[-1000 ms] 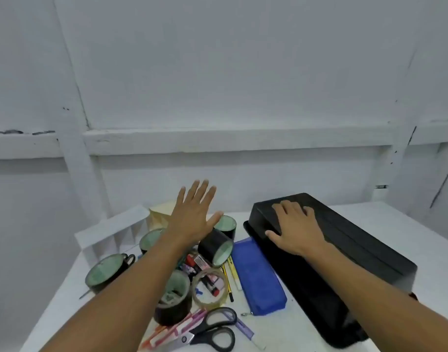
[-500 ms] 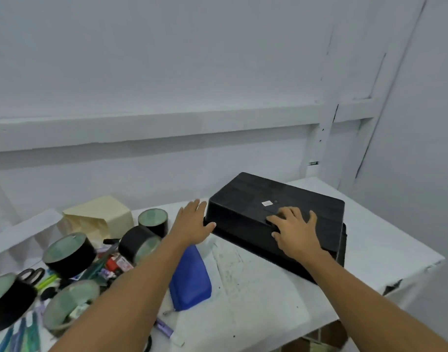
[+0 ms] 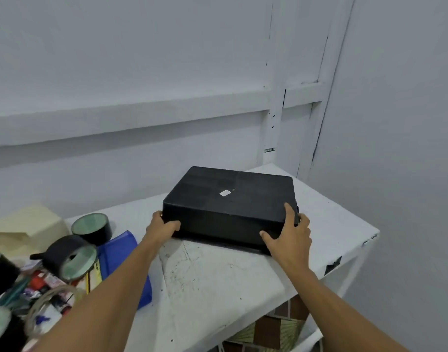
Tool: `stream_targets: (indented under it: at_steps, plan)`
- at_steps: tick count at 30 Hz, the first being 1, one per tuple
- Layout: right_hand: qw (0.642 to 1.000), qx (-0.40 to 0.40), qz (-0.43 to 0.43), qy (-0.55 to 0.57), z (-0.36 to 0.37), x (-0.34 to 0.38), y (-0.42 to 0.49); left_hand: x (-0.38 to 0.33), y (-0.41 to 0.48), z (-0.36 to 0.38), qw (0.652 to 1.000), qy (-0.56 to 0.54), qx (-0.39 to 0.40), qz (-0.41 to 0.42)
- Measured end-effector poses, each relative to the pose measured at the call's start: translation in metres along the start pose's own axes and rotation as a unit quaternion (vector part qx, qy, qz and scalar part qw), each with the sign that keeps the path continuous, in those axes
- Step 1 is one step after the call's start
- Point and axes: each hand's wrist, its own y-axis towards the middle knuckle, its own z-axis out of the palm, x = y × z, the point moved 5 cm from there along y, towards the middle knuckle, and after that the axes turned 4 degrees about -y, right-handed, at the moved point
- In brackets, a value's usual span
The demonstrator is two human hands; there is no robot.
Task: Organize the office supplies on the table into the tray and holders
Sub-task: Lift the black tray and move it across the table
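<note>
The left hand (image 3: 163, 228) curls round the near left corner of the black tray (image 3: 230, 199), fingers tucked against the end wall. The right hand (image 3: 289, 237) clasps the near right corner, thumb up on the top edge and fingers spread along the near wall. Both grip the tray, which rests on the tabletop (image 3: 217, 275) towards its right end, close to the corner of the wall.

The tray lies bottom up, with a small pale sticker (image 3: 225, 193) on its flat underside and its opening facing down onto the tabletop. Its long axis runs left to right across the person, with one long wall turned towards them.

By my reading the task has barely begun. Nothing is in the tray, and it has to be turned over before it can take anything.

Everything to be sorted sits left of the tray:
- a blue pouch (image 3: 116, 250), nearest to it
- two rolls of black tape, one standing (image 3: 90, 226) and one on its side (image 3: 70, 257)
- a clear tape ring (image 3: 47, 301)
- a jumble of pens and markers (image 3: 39, 278)
- a beige box (image 3: 27, 224), farthest from it

Whether the box is one of the holders I cannot tell.
</note>
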Motion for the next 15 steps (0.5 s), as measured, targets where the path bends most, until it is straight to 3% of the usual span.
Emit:
stream_targets:
  at_steps: [5,9,12,15]
  plan:
    - [0.995,-0.078,-0.051,0.044,-0.034,0.039,0.033,-0.047,-0.014,-0.042,0.976,-0.069,-0.146,0.148]
    - [0.988,-0.095,-0.078,0.092,-0.068,0.077,0.071,-0.093,-0.024,-0.08,0.934,-0.153,-0.203,0.251]
    - [0.987,-0.096,-0.102,0.081,-0.086,0.098,0.089,-0.108,-0.025,-0.094,0.916,-0.186,-0.218,0.281]
    - [0.981,-0.085,-0.09,0.147,-0.096,0.113,0.107,-0.109,-0.013,-0.105,0.905,-0.224,-0.231,0.277]
